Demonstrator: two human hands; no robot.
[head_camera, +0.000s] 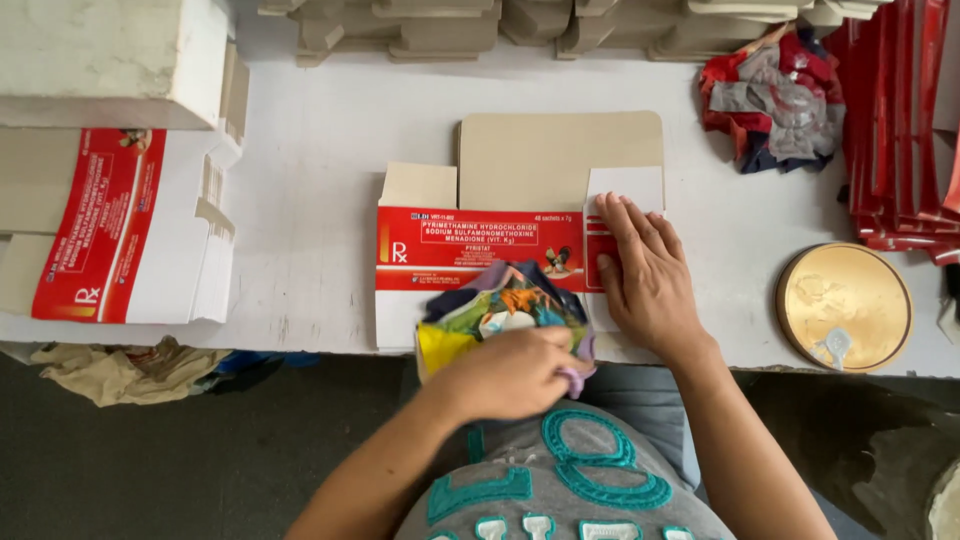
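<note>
Left grip (515, 372) around multicoloured rag (500, 308)

Glossy card carton (470, 250); crumpled cloth rag (505, 310).

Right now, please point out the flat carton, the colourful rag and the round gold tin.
flat carton (480, 245), head view, on its red printed panel.
colourful rag (500, 305), head view, on its bunched middle.
round gold tin (845, 300), head view, on its lid.
</note>
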